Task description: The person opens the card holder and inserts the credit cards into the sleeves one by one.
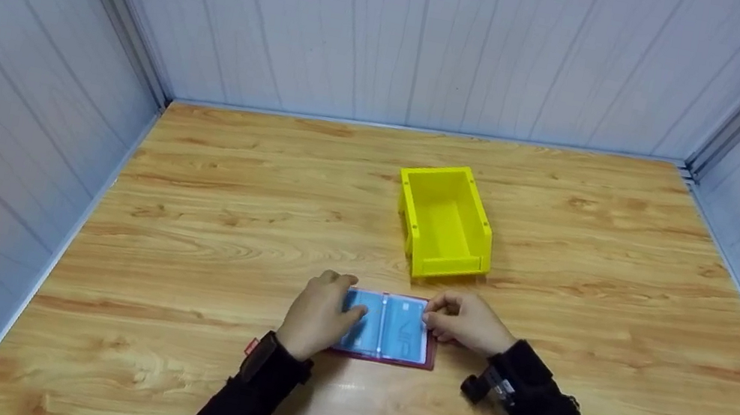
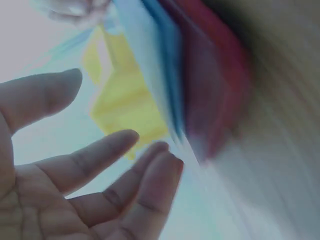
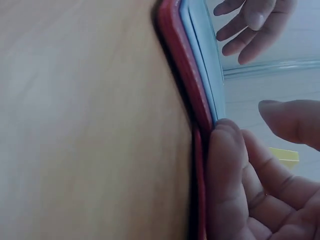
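Observation:
An open red card holder (image 1: pixel 429 359) lies on the table, with blue cards (image 1: pixel 403 331) under clear sleeves on either side of its middle fold. Over its left half is my left hand (image 1: pixel 319 316), fingers spread and thumb apart from them. In the left wrist view its fingertips (image 2: pixel 159 167) come near the holder's edge, and nothing is between them. At the holder's right edge, my right hand (image 1: pixel 470 322) touches the cover and sleeves with a fingertip (image 3: pixel 226 132). Its thumb (image 3: pixel 290 120) stands away from the other fingers in the right wrist view.
A yellow open-front bin (image 1: pixel 447 225) stands just beyond the holder, slightly to the right. Pale panel walls (image 1: pixel 385 35) enclose the wooden table (image 1: pixel 214 226) at the back and both sides. Both wrists wear dark camera straps.

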A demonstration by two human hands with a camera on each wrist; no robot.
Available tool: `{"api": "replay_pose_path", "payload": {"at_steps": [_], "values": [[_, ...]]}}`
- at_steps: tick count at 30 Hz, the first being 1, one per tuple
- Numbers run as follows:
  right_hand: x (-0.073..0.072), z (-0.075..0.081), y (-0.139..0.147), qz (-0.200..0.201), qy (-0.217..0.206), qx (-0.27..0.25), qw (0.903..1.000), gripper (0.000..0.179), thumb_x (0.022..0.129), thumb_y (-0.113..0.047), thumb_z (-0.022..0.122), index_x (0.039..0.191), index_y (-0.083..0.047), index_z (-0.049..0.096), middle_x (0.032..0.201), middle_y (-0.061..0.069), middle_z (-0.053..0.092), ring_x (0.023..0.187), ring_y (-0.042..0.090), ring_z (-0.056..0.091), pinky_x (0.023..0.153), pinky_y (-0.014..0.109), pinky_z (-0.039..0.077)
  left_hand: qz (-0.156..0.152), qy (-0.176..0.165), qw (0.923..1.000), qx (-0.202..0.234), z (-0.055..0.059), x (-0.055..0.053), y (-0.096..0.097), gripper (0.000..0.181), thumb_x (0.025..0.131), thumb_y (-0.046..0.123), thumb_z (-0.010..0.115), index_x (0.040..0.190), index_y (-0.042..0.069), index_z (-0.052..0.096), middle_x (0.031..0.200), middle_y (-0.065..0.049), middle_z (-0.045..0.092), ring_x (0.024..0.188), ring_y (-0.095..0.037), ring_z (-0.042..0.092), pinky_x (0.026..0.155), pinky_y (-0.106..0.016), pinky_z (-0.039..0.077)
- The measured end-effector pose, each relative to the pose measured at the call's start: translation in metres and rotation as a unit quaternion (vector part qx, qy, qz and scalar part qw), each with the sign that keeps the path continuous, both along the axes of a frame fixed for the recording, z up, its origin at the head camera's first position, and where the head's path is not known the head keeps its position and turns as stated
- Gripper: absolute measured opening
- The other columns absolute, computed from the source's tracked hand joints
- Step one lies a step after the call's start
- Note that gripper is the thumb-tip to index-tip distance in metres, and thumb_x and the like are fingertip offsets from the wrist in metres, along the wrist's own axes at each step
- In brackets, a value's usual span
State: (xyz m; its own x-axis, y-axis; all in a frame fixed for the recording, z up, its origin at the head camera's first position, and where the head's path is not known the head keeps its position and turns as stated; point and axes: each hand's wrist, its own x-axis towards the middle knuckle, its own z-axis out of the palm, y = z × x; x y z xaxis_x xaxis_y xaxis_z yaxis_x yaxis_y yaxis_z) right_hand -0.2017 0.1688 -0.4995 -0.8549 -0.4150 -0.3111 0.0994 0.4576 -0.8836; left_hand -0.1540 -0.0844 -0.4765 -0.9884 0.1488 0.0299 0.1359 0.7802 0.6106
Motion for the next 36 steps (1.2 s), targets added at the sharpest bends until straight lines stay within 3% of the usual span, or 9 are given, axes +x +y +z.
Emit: {"api": "replay_pose_path", "payload": {"at_steps": [3,7,13,24,29,36], "values": [[0.003,0.003,0.000,0.018,0.051,0.035,0.9980,0.016,0.089,-0.017,0.068,0.098,-0.004,0.066,0.082,0.002,0.064,0.071,0.012,0.057,0.061,0.023,0.050,0.013,-0.011,0.9995,-0.025,-0.002,0.001,-0.008,0.054,0.087,0.027,0.072,0.130,-0.004,0.058,0.121,-0.025,0.062,0.113,-0.040,0.058,0.096,-0.050,0.049],[0.006,0.006,-0.001,0.037,0.117,0.081,0.9892,0.015,0.086,-0.017,0.072,0.095,-0.007,0.066,0.080,0.002,0.062,0.070,0.013,0.055,0.059,0.024,0.046,-0.001,-0.026,0.9993,-0.026,-0.004,0.000,-0.015,0.057,0.086,0.027,0.073,0.130,-0.006,0.058,0.122,-0.026,0.062,0.115,-0.039,0.059,0.098,-0.051,0.048],[0.007,0.008,0.000,0.059,0.163,0.132,0.9759,0.021,0.080,-0.014,0.077,0.096,-0.007,0.066,0.080,0.001,0.061,0.071,0.013,0.053,0.061,0.025,0.045,-0.027,-0.038,0.9989,-0.003,-0.006,0.000,-0.019,0.056,0.085,0.025,0.073,0.130,-0.004,0.058,0.125,-0.025,0.061,0.118,-0.039,0.057,0.102,-0.051,0.046],[0.006,0.011,-0.004,0.066,0.160,0.168,0.9705,0.026,0.077,-0.013,0.080,0.097,-0.008,0.064,0.083,0.004,0.061,0.075,0.016,0.053,0.066,0.029,0.044,-0.021,-0.039,0.9973,0.058,-0.003,-0.002,-0.019,0.052,0.083,0.012,0.074,0.130,-0.002,0.059,0.126,-0.023,0.058,0.117,-0.035,0.057,0.102,-0.049,0.047],[0.005,0.012,-0.004,0.066,0.158,0.173,0.9699,0.027,0.077,-0.013,0.080,0.097,-0.009,0.063,0.084,0.004,0.060,0.074,0.016,0.053,0.065,0.029,0.044,-0.012,-0.037,0.9947,0.095,-0.001,0.000,-0.016,0.061,0.081,0.007,0.073,0.138,-0.001,0.052,0.130,-0.022,0.052,0.118,-0.034,0.056,0.104,-0.048,0.046],[0.005,0.011,-0.003,0.077,0.169,0.165,0.9687,0.028,0.076,-0.013,0.080,0.097,-0.008,0.063,0.085,0.004,0.062,0.077,0.016,0.053,0.069,0.030,0.044,-0.001,-0.025,0.9940,0.107,0.003,0.006,-0.006,0.073,0.079,0.000,0.072,0.146,0.001,0.041,0.134,-0.021,0.044,0.116,-0.032,0.055,0.100,-0.045,0.049]]}}
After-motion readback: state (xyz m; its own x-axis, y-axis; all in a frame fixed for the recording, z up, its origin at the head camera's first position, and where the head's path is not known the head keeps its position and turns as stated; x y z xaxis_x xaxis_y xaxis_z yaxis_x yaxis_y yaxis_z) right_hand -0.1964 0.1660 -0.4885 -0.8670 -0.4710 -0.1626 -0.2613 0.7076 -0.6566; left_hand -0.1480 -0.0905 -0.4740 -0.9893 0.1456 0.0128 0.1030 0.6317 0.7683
